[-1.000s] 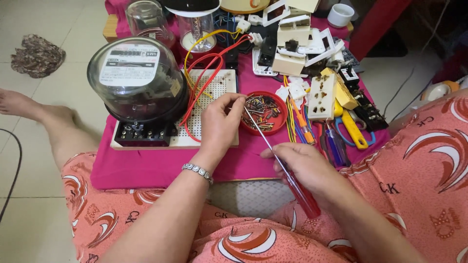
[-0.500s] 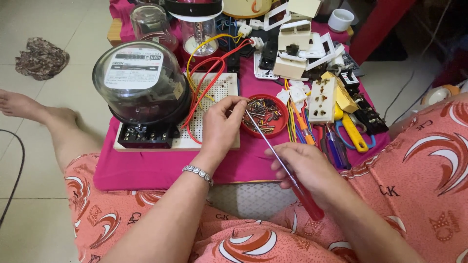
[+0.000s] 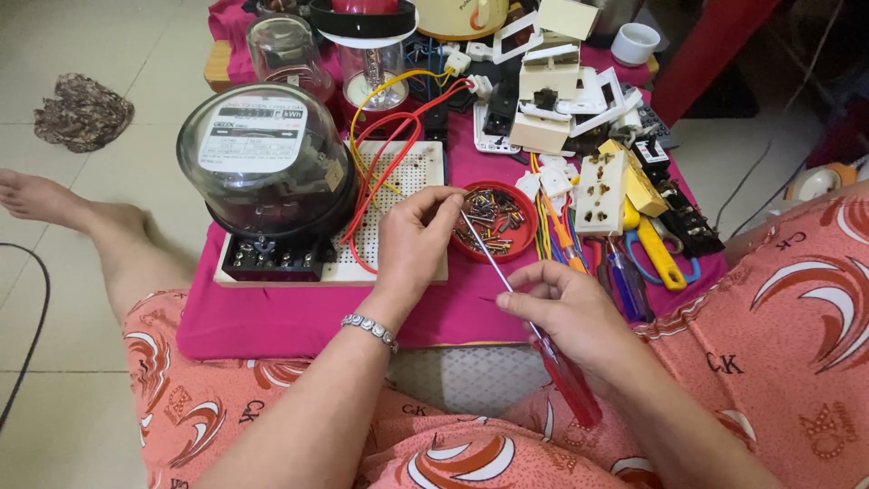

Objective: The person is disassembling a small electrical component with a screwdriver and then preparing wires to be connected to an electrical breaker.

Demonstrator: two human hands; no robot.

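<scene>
Meanwhile, right hand (image 3: 566, 312) grips a long red-handled screwdriver (image 3: 534, 330), tip meeting left hand (image 3: 416, 240) fingertips, pinched shut beside the round red dish of screws (image 3: 495, 220).

Low table draped in magenta cloth (image 3: 290, 317)
A perforated white board (image 3: 416, 181), red bowl of screws (image 3: 520, 243), white socket strip (image 3: 602, 192) and loose switch parts lie on it

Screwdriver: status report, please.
Right hand grips red-handled screwdriver. Left hand pinches its tip beside red screw dish. Nothing blocking.
</scene>
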